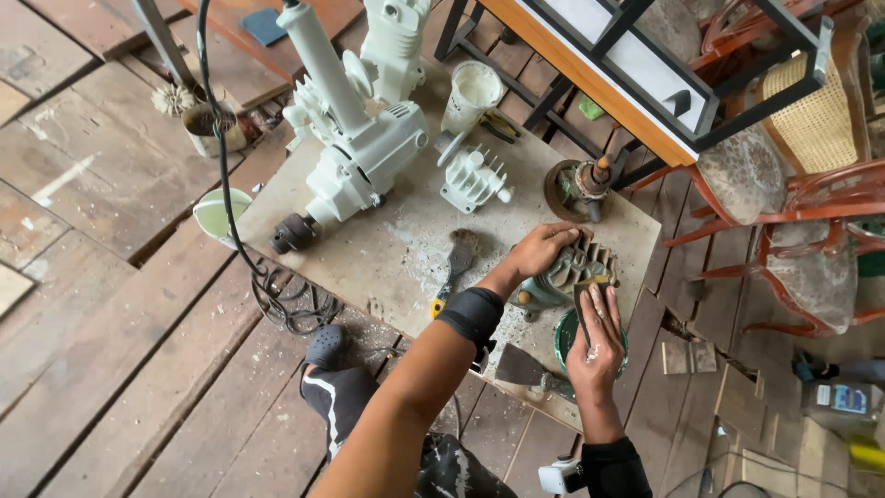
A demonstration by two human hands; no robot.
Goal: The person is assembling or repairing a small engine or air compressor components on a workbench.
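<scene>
Sandpaper [586,297] under right hand [597,343] — left hand [544,249] steadies finned casting [573,269].

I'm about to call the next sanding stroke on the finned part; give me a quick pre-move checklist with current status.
1. Left hand steadies the finned metal casting: ok.
2. Right hand presses sandpaper on the fins: ok.
3. Casting sits fully on the board: ok, though close to its edge.
4. Paintbrush lies apart from both hands: ok.
5. Green container under the right hand, contents: cannot tell.
6. Scraper near the right wrist: not ok, close.
</scene>
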